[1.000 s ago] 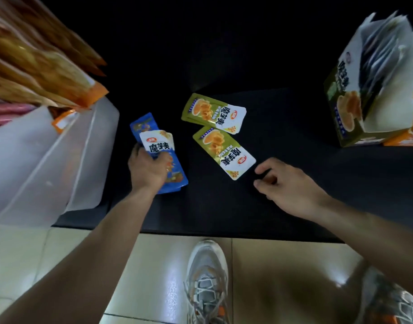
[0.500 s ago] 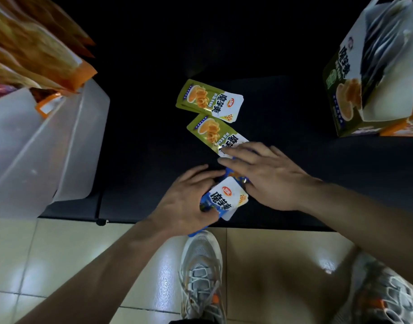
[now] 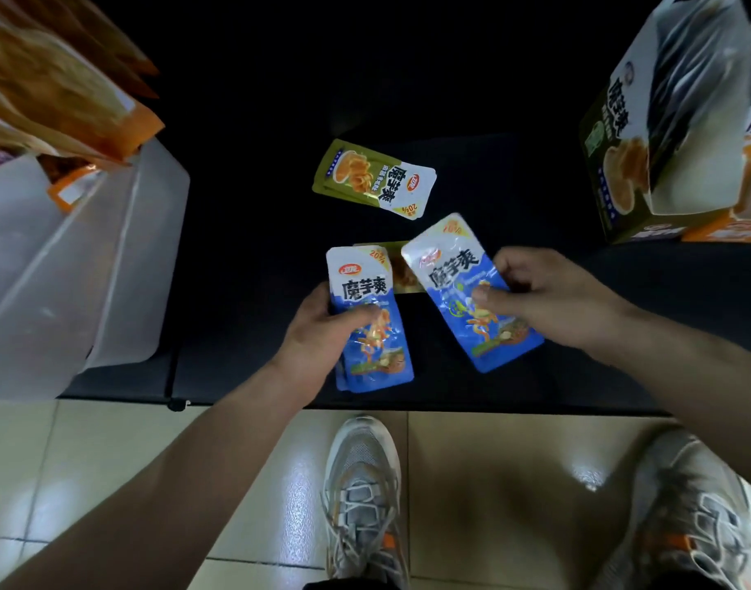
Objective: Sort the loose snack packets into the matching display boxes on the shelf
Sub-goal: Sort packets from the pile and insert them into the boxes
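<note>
My left hand (image 3: 322, 330) grips a blue snack packet (image 3: 367, 291) upright above the black shelf (image 3: 246, 257); a second blue edge shows behind it. My right hand (image 3: 548, 295) pinches another blue packet (image 3: 459, 274), tilted to the left, thumb on its face. One green packet (image 3: 376, 178) lies flat on the shelf beyond them. A second green packet (image 3: 401, 270) is mostly hidden behind the two blue ones. A green display box (image 3: 620, 163) with packets standing in it sits at the far right.
A clear plastic bin (image 3: 80, 266) stands at the left with orange snack bags (image 3: 54, 100) above it. An orange box (image 3: 748, 223) adjoins the green one. Below the shelf edge are floor tiles and my two shoes (image 3: 365, 496).
Both hands have lifted off the shelf, each now holding a blue packet face up. Half a second ago they met over the packets near the shelf edge.
</note>
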A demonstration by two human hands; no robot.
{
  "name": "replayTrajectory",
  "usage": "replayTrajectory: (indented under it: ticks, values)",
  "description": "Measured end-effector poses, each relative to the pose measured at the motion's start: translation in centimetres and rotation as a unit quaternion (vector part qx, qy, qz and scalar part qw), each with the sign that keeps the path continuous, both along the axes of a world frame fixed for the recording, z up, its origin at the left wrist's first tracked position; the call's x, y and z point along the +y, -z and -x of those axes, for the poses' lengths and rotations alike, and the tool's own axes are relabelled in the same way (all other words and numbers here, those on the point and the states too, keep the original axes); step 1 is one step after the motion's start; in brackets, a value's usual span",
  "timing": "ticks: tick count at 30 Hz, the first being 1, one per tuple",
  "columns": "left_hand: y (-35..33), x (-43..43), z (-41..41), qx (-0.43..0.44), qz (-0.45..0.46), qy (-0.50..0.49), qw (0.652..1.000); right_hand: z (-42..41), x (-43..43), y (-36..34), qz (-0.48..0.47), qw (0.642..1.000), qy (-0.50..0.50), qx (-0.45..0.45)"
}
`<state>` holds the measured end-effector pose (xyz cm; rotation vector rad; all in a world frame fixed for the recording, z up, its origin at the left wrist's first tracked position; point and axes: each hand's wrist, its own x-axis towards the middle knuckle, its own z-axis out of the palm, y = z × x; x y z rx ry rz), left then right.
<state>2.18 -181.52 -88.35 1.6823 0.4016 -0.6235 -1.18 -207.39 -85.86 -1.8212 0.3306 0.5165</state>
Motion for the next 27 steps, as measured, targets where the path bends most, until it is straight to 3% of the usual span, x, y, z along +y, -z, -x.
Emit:
replayTrajectory:
  ticks: [2, 3, 7, 10, 15, 18, 23, 27]
  values:
    - [-0.2, -0.7, 0.3, 0.016, 0.067, -0.001, 0.998, 0.8, 0.7, 0.0, -0.146, 0.988, 0.053, 0.023]
    - [-0.5, -1.2, 0.5, 0.019, 0.092, 0.002, 0.996, 1.2, 1.2, 0.1, -0.171, 0.983, 0.057, 0.032]
    - [-1.2, -2.9, 1.4, 0.011, 0.142, 0.037, 0.989, 2.1, 3.5, 0.9, -0.147, 0.987, 0.063, 0.034]
    - [-1.5, -3.5, 1.5, 0.053, 0.185, 0.023, 0.981, 2.6, 3.9, 1.1, -0.138, 0.984, 0.102, 0.04]
    - [-0.8, -3.5, 1.5, -0.009, 0.093, 0.047, 0.994, 2.8, 2.7, 1.2, -0.103, 0.987, 0.116, 0.032]
    - [-0.8, -4.2, 1.6, 0.005, 0.088, 0.03, 0.996, 3.1, 2.6, 0.8, -0.121, 0.987, 0.098, 0.037]
    - [-1.4, -6.7, 2.3, 0.016, 0.1, 0.058, 0.993, 3.6, 3.0, 0.0, 0.014, 0.998, 0.047, -0.045]
    - [-1.8, -8.2, 2.3, 0.013, 0.061, 0.072, 0.995, 3.9, 1.2, -0.1, 0.167, 0.982, 0.021, -0.084]
